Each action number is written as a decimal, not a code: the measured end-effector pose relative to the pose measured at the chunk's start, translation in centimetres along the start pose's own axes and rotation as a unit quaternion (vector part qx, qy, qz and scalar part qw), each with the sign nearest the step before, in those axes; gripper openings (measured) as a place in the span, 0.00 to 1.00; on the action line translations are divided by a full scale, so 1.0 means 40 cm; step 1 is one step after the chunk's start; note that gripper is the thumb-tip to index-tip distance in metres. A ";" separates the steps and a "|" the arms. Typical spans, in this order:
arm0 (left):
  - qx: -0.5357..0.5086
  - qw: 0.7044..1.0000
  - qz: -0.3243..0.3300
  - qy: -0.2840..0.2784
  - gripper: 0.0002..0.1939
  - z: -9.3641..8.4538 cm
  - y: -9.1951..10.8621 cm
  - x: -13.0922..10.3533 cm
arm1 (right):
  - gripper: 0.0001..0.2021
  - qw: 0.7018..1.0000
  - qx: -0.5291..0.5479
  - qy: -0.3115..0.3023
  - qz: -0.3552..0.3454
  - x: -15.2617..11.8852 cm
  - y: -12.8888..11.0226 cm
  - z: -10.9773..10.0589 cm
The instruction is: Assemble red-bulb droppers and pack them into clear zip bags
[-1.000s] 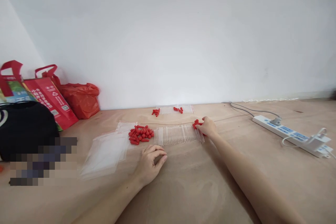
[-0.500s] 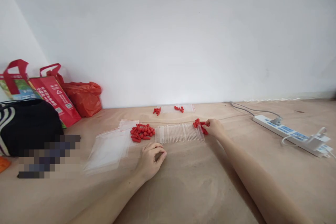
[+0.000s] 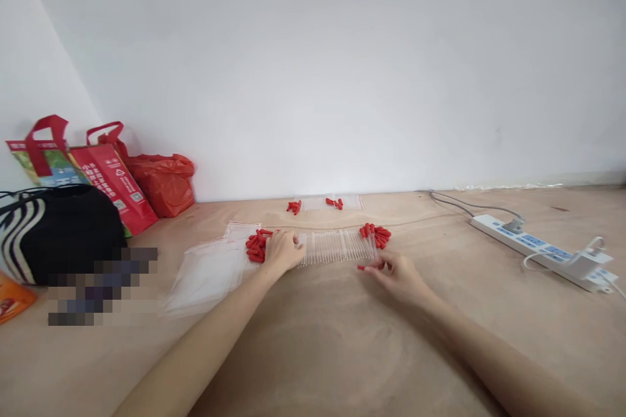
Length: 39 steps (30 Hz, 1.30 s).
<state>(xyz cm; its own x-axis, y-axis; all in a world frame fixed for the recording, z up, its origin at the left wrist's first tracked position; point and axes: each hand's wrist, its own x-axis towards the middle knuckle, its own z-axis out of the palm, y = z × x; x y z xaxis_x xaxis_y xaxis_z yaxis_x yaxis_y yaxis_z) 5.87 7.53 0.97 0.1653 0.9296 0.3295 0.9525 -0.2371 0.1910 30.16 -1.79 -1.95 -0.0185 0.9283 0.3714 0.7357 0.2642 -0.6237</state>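
Red pc [image 3: 360, 268] x1, R hand [image 3: 398, 275]

A black bag [image 3: 81, 229] lies left, a power strip [image 3: 544, 249] right.

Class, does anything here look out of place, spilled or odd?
Blocky squares cover the area before the black bag, which looks odd. A ragged pale strip edges the wall. The red pieces and clear tubes don't look spilled.

Wooden surface [image 3: 332, 345]: red bulbs [image 3: 376, 234], clear tubes [image 3: 337, 246], power strip [image 3: 538, 248].
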 end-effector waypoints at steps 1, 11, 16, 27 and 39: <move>0.009 1.000 -0.011 -0.008 0.07 0.004 0.008 0.012 | 0.08 0.999 0.020 -0.014 -0.021 -0.024 -0.009 0.011; 0.089 0.988 -0.096 -0.081 0.18 0.030 0.037 0.073 | 0.05 0.995 0.034 -0.060 -0.074 -0.068 -0.020 0.044; 0.106 0.982 -0.108 -0.112 0.22 0.019 0.035 0.084 | 0.06 0.992 0.031 -0.077 -0.100 -0.067 -0.020 0.042; 0.097 0.981 -0.099 -0.135 0.11 0.006 0.047 0.093 | 0.04 0.990 0.031 -0.086 -0.106 -0.063 -0.020 0.043; -0.030 0.978 0.207 -0.015 0.09 -0.055 0.020 -0.096 | 0.06 0.989 0.080 -0.017 -0.126 -0.046 -0.027 0.046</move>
<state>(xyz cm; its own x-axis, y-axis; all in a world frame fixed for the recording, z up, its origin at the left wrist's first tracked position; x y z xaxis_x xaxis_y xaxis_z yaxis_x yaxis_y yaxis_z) 5.45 3.15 1.91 0.5423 0.7577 0.3631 0.7858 -0.6104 0.1001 28.15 -3.29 -3.20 -0.2125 0.8349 0.5077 0.5887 0.5241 -0.6155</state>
